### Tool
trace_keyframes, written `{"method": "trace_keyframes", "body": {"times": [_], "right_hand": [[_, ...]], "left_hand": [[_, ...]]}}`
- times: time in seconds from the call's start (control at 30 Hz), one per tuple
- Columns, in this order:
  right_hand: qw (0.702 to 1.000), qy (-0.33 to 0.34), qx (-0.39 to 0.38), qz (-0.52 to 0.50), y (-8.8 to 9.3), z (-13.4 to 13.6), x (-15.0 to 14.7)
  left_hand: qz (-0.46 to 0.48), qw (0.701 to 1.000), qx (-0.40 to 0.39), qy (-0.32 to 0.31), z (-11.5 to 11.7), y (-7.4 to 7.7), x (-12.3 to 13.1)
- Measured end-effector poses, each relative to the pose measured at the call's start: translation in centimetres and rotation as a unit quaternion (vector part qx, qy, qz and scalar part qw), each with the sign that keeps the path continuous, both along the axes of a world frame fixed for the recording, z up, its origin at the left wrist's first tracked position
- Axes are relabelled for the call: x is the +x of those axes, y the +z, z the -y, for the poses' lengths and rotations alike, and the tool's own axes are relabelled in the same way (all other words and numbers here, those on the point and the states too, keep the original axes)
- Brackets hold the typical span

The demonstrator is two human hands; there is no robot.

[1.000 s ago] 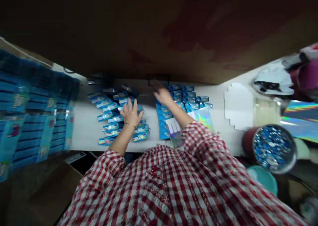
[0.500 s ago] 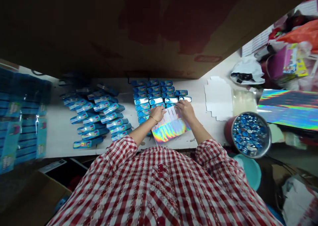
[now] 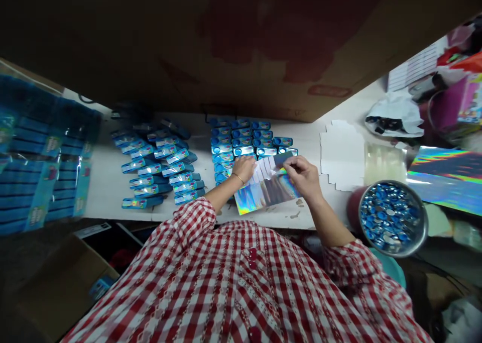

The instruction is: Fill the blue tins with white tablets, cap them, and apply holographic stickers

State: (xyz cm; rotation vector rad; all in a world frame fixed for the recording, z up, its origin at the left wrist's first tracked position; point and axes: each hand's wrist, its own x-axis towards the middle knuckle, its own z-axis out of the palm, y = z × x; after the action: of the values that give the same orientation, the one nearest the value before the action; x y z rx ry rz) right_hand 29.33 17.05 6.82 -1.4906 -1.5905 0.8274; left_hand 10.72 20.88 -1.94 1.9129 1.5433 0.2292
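Note:
A shiny rainbow-silver sticker sheet point(image 3: 263, 195) lies tilted over the lower rows of small blue cases, with pale backing strips bared along its upper part. My left hand point(image 3: 244, 169) is closed on the sheet's upper left edge. At its upper right edge, my right hand point(image 3: 304, 178) pinches thumb and fingers together; whether a single sticker is lifted there is too small to tell. Just beyond the hands, blue cases point(image 3: 241, 132) with round ends lie in rows. A few in one row carry bright silver faces point(image 3: 244, 151).
More blue cases point(image 3: 158, 167) lie in loose stacks on the left, beside packed blue bags point(image 3: 41, 162). A big cardboard box point(image 3: 226, 51) stands behind. To the right are a white cut card point(image 3: 342, 154), a metal bowl point(image 3: 425, 227) of blue-silver discs and another rainbow sheet point(image 3: 448, 177).
My right hand has moved from the blue cases down and right to the sheet's edge. The sheet has turned slightly, while my left hand stays on it. The whole view has shifted.

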Motion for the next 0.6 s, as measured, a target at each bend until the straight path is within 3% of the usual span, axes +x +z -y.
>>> {"method": "trace_keyframes", "body": {"times": [0.1,0.2,0.27,0.37,0.5,0.6], "right_hand": [[0.984,-0.065,-0.081,-0.144,1.5,-1.1,-2.2],[0.952,-0.114,-0.147,-0.242,0.8,-2.6,-5.0],[0.931,-0.135,-0.174,-0.291,0.0,-3.3,-6.9],[0.905,-0.134,-0.211,-0.343,-1.0,-3.8,-9.7],[0.879,-0.131,-0.241,-0.389,-2.0,-4.3,-13.0],[0.875,-0.178,-0.230,-0.387,-3.1,-5.3,-15.4]], "left_hand": [[0.198,0.975,0.020,0.097,0.3,0.4,-1.3],[0.427,0.877,-0.060,0.211,0.7,1.6,-3.1],[0.507,0.810,-0.130,0.264,0.9,2.6,-4.3],[0.530,0.768,-0.168,0.318,0.7,3.4,-6.1],[0.536,0.747,-0.172,0.354,-0.4,3.3,-8.5],[0.531,0.741,-0.167,0.375,-1.6,2.8,-10.6]]}}
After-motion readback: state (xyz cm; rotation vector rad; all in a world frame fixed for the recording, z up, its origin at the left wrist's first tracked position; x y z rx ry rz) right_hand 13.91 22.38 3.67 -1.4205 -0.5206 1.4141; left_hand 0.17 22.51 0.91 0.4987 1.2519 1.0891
